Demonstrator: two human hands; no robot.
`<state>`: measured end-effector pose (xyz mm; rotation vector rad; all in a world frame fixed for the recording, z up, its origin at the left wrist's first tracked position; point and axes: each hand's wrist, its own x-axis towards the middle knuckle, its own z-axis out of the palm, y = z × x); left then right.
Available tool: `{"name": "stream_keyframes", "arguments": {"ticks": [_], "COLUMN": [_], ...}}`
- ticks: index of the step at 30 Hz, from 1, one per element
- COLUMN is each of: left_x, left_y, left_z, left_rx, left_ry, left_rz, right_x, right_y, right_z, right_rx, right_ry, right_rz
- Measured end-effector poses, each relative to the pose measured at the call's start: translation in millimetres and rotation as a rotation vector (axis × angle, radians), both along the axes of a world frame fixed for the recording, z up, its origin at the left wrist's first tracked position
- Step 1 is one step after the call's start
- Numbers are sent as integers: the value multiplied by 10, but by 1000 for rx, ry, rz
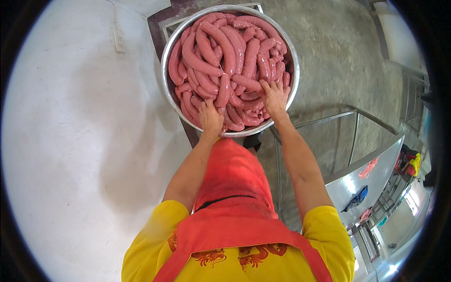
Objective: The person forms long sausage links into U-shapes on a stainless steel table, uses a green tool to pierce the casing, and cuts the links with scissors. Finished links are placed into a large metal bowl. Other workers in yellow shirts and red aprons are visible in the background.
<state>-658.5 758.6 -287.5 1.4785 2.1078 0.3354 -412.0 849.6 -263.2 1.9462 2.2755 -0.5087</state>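
A wide round metal basin [293, 96] is heaped with glossy pink sausages [205, 47], some linked end to end. At the near left of the heap, my left hand [210, 117] has its fingers bent round the lower end of a sausage [223, 91]. My right hand [276, 98] rests on the heap at the right, its thumb and fingers apart. Its thumb touches the end of a sausage lying crosswise [246, 82]. Some fingertips are partly hidden among the sausages.
Under the basin shows a metal stand [167, 29]. A pale wall or panel [94, 141] lies left. To the right are a metal frame [324, 120] and a steel table [359, 181] with a blue cloth [355, 199] on it. Concrete floor [333, 56] stretches behind.
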Motion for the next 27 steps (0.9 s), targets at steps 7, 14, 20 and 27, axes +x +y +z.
{"name": "stream_keyframes", "arguments": {"ticks": [7,14,20,27], "left_x": [-80,-155,-435,-518], "left_y": [-76,-216,-469,-439], "left_z": [-16,10,2,164], "left_rx": [-109,-108,66,3], "left_ry": [194,210,172,94], "left_rz": [-190,-271,-446,-659], "right_x": [-61,220,665,743], "right_y": [-516,-1909,-2949,-3420], "right_z": [-71,-54,64,749], "right_rx": [122,-541,-693,-381], "right_ry": [-56,184,299,518], "right_rz": [-114,-478,-825,-1048]}}
